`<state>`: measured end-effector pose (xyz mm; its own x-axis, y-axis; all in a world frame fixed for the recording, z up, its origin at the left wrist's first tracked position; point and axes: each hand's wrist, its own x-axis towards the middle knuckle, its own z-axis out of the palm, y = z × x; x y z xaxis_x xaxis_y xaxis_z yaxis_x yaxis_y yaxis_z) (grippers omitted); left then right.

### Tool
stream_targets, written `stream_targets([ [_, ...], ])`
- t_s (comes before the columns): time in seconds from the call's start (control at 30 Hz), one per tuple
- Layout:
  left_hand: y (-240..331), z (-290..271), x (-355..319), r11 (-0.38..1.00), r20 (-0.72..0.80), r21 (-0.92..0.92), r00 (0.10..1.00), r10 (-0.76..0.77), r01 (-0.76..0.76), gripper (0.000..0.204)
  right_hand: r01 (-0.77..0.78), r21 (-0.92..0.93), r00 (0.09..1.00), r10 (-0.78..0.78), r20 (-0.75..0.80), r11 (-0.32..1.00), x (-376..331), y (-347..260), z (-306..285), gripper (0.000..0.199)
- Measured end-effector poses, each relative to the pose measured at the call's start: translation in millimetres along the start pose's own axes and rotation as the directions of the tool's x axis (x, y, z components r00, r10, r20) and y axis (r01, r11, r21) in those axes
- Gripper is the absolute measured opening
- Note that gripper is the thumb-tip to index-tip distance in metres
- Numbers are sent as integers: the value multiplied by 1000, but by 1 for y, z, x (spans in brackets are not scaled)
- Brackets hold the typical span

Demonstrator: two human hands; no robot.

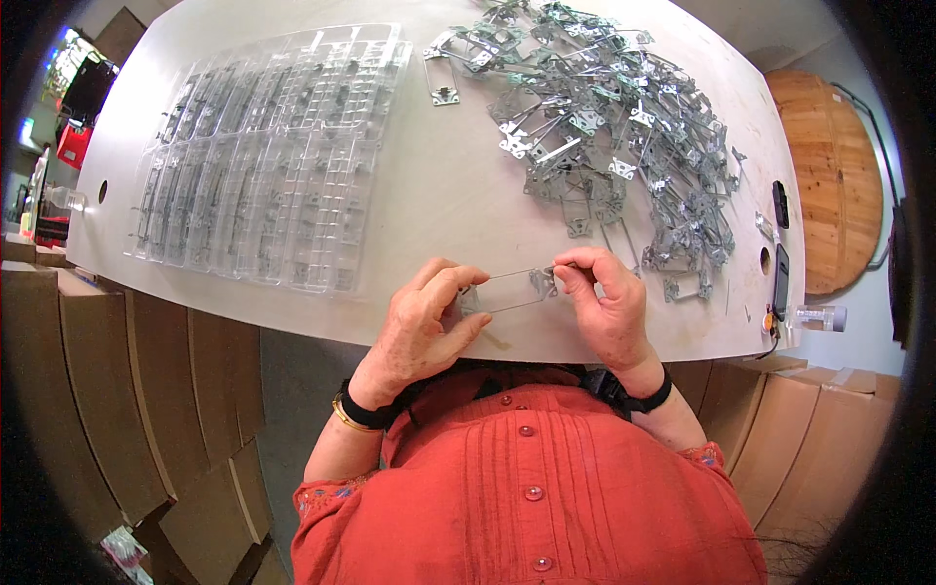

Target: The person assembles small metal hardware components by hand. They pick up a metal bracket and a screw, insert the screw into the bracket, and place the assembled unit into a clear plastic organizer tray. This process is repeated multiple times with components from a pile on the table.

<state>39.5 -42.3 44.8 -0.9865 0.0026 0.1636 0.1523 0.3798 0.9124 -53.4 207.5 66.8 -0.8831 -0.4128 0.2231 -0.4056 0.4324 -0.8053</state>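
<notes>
Between my hands, just above the table's near edge, is a small metal bracket frame (517, 276) of two thin parallel rods with a stamped plate at each end. My left hand (421, 317) curls around its left end, thumb and fingers on either side, hiding most of that plate. With thumb and forefinger, my right hand (609, 300) pinches the right end, where the plate shows beside the fingertips. A large heap of similar metal frames (624, 127) lies beyond my right hand. To the left, clear plastic trays (263, 161) hold rows of metal parts in their compartments.
The white table (439, 175) has a curved near edge. At its right lie a phone (781, 280), a dark object (780, 205) and a clear bottle (819, 318). Cardboard boxes (156, 390) stand below on the left, more boxes (809, 419) on the right. A round wooden board (829, 180) leans behind.
</notes>
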Motion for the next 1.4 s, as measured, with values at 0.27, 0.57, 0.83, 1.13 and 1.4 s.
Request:
stream_targets([
  [0.27, 2, -1, 0, 1000, 0, 13, 1000, 2, -2, 45, 29, 6, 1000, -29, -6, 1000, 0, 2, 0, 13],
  [0.57, -1, 0, 1, 998, -16, 37, 999, 44, -43, 44, 50, -44, 999, -50, 2, 998, 1, 1, -2, 14],
  [0.83, 3, -1, 0, 999, 0, 32, 1000, -3, 3, 45, 60, -33, 998, -60, -12, 998, 2, -3, 0, 14],
  [1.13, 3, -2, 0, 1000, -5, 26, 1000, 17, -17, 44, 64, -32, 998, -64, -2, 997, 2, -3, 2, 14],
  [1.4, 1, -1, 0, 1000, 0, 21, 1000, 7, -7, 45, 67, -34, 998, -67, 2, 997, 2, -2, 1, 14],
])
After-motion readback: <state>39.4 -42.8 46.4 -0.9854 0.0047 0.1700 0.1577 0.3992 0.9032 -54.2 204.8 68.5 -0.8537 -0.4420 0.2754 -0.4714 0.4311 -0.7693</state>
